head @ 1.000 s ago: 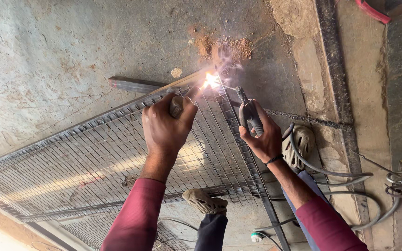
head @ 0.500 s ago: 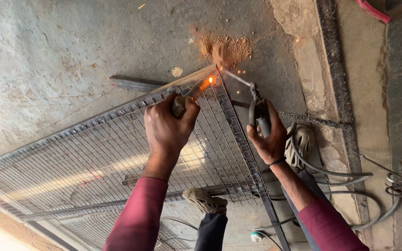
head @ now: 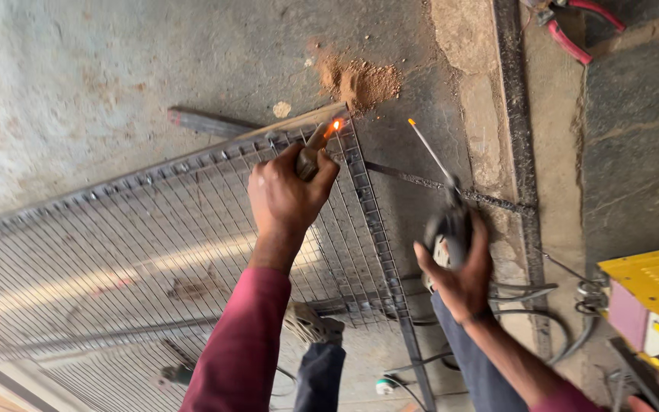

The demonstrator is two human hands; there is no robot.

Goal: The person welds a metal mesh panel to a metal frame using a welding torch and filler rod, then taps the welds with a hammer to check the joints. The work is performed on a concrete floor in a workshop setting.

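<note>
Far left: wire mesh panel (head: 116,252) in a steel frame lies flat on the concrete floor (head: 78,76) and runs off the left and lower edges of view. Flat placement keeps the frame corner steady and reachable from above. A loose steel bar (head: 200,122) sticks out from under the panel's top edge.

Centre: left hand (head: 287,194) is closed around a short metal piece (head: 310,152), pressing it onto the top right corner of the frame. A small glowing spot (head: 336,124) sits at that corner, just beyond the fingertips; likely the grip holds the piece in place against the joint.

Right of the frame: right hand (head: 459,267) is wrapped tight on an electrode holder (head: 448,229). Its welding rod (head: 430,151) points up and to the left, tip clear of the corner, bare floor between them. Cables (head: 528,294) trail from the holder towards the yellow welding machine (head: 654,305) at the right edge.

Open room: bare floor above the corner, apart from a patch of reddish dust (head: 360,80). A raised concrete curb (head: 512,114) bounds the right side; red-handled pliers (head: 573,23) lie beyond it, well apart.
</note>
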